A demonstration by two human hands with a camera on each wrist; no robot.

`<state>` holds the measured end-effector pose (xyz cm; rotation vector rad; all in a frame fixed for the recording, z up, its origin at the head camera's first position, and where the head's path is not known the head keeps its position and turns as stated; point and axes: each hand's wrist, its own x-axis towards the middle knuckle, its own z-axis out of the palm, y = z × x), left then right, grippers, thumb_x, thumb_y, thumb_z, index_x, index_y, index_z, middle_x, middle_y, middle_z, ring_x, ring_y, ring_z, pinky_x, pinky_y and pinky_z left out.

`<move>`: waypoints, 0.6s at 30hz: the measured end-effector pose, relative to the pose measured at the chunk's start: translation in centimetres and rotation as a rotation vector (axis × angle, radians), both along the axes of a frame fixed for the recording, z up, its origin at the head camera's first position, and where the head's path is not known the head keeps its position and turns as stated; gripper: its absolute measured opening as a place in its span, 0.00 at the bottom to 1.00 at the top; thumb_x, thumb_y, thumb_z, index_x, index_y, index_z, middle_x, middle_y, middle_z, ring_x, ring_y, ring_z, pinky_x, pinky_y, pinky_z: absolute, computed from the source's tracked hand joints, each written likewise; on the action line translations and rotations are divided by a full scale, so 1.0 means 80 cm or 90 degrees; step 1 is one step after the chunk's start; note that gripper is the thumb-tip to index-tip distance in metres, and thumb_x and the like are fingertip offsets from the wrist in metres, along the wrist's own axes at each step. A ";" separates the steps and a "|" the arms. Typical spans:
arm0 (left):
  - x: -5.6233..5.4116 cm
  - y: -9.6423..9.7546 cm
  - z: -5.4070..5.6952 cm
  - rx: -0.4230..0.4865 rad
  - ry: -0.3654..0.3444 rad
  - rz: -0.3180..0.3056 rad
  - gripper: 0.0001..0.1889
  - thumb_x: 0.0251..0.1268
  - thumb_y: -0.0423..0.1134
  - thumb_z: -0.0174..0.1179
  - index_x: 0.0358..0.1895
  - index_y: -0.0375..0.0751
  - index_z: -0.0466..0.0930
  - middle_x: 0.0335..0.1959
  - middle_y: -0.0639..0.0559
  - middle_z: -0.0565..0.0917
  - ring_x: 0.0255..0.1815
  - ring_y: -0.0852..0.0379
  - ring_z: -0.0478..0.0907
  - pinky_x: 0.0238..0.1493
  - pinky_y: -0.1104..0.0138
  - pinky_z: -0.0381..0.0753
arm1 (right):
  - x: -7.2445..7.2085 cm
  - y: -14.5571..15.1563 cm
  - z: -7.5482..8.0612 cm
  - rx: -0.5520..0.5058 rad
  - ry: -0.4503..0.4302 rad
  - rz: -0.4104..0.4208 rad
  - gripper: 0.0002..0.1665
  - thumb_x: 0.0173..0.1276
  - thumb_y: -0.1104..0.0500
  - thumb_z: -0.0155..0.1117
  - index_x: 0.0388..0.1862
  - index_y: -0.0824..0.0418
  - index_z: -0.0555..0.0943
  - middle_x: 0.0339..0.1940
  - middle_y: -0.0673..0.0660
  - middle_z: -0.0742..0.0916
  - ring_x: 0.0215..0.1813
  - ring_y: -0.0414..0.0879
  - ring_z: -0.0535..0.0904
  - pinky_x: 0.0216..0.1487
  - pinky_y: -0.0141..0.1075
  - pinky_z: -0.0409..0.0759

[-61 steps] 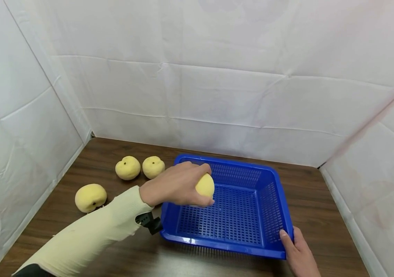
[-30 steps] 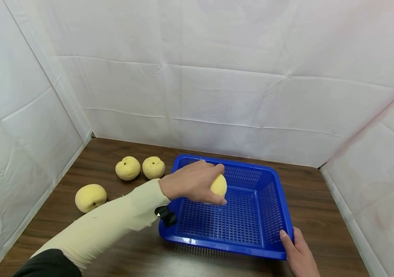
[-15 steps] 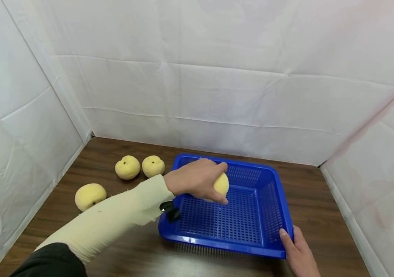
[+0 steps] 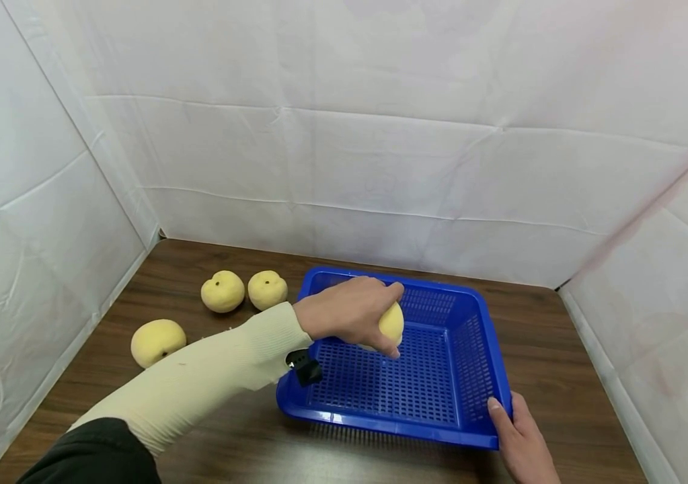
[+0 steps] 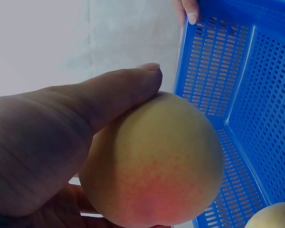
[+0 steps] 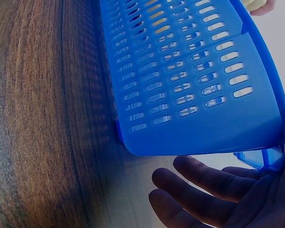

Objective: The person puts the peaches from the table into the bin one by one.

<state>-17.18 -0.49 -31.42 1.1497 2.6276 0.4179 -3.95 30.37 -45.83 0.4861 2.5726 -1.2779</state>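
Note:
My left hand (image 4: pixel 352 309) holds a yellow peach (image 4: pixel 392 323) over the left half of a blue plastic basket (image 4: pixel 404 430). In the left wrist view, the thumb lies along this peach (image 5: pixel 156 166), which has a red blush; the fingers pass behind it. Another peach (image 5: pixel 275 217) shows at the lower right there, against the basket (image 5: pixel 275 95); my hand mostly hides it in the head view. My right hand (image 4: pixel 525 440) grips the basket's near right corner, thumb on the rim. Its fingers (image 6: pixel 199 185) lie outside the wall in the right wrist view.
Left of the basket, two peaches sit side by side at the back, one (image 4: pixel 222 292) beside the other (image 4: pixel 268 290). A third peach (image 4: pixel 159 343) lies nearer the left edge. White sheeting (image 4: pixel 344 161) walls in the brown wooden table (image 4: pixel 555 349) at the back and sides.
My left hand has carried the peach rightward, farther over the basket, slowing to a slight drift lately. The right hand keeps its grip on the corner. The peaches on the table have stayed put.

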 end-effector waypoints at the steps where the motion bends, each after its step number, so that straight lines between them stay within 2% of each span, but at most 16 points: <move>1: 0.000 0.000 0.000 0.002 -0.001 -0.001 0.34 0.55 0.60 0.76 0.56 0.44 0.74 0.39 0.52 0.83 0.34 0.58 0.78 0.30 0.72 0.76 | 0.000 0.000 0.000 -0.001 -0.001 0.000 0.39 0.87 0.43 0.39 0.79 0.72 0.54 0.72 0.76 0.74 0.69 0.64 0.76 0.66 0.58 0.76; 7: -0.001 0.000 0.000 0.004 0.015 0.002 0.33 0.57 0.60 0.75 0.56 0.43 0.73 0.38 0.53 0.81 0.36 0.57 0.78 0.33 0.71 0.76 | -0.002 -0.001 -0.001 -0.010 -0.013 -0.001 0.42 0.87 0.40 0.38 0.80 0.72 0.52 0.74 0.77 0.72 0.71 0.67 0.74 0.68 0.64 0.73; 14: -0.004 -0.002 -0.001 0.015 0.004 0.023 0.32 0.58 0.58 0.75 0.56 0.44 0.73 0.40 0.53 0.81 0.37 0.58 0.78 0.34 0.72 0.78 | 0.001 0.000 -0.002 0.000 -0.001 -0.001 0.40 0.87 0.42 0.39 0.79 0.72 0.55 0.72 0.76 0.74 0.69 0.65 0.76 0.65 0.58 0.77; 18: -0.005 -0.003 -0.002 0.026 0.004 0.032 0.29 0.60 0.55 0.74 0.56 0.43 0.73 0.41 0.52 0.80 0.38 0.58 0.78 0.35 0.72 0.78 | 0.003 0.000 -0.003 -0.001 -0.001 -0.004 0.39 0.87 0.42 0.39 0.79 0.72 0.55 0.72 0.76 0.74 0.69 0.65 0.76 0.65 0.58 0.76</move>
